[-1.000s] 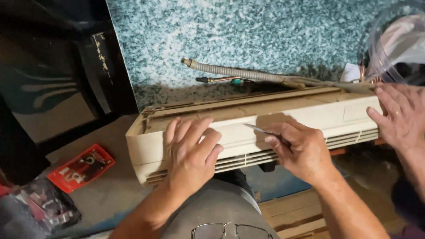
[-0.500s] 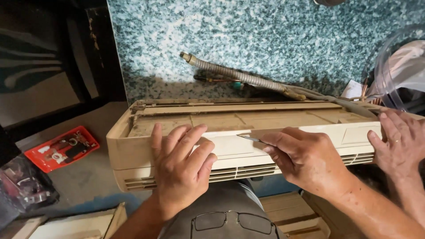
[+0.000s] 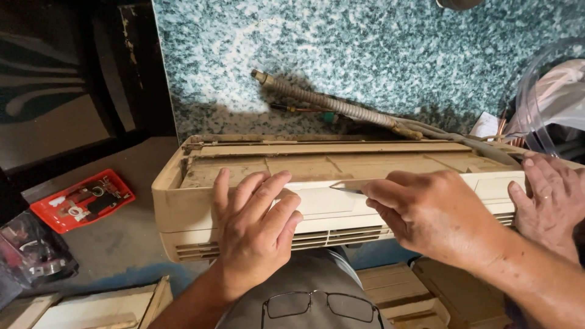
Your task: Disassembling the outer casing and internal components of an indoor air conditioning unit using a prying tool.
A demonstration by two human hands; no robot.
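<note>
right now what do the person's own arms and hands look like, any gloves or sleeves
No gloves and no sleeves in view: the left hand and right hand are bare, and both forearms are bare as far as the frame shows. No watch or wristband shows on either wrist. The only ring in view is on another person's hand at the right edge.

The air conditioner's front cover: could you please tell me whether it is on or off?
On. The front cover sits on the air conditioner unit; the left hand lies flat on it, and the right hand holds a thin tool at its edge.
</note>
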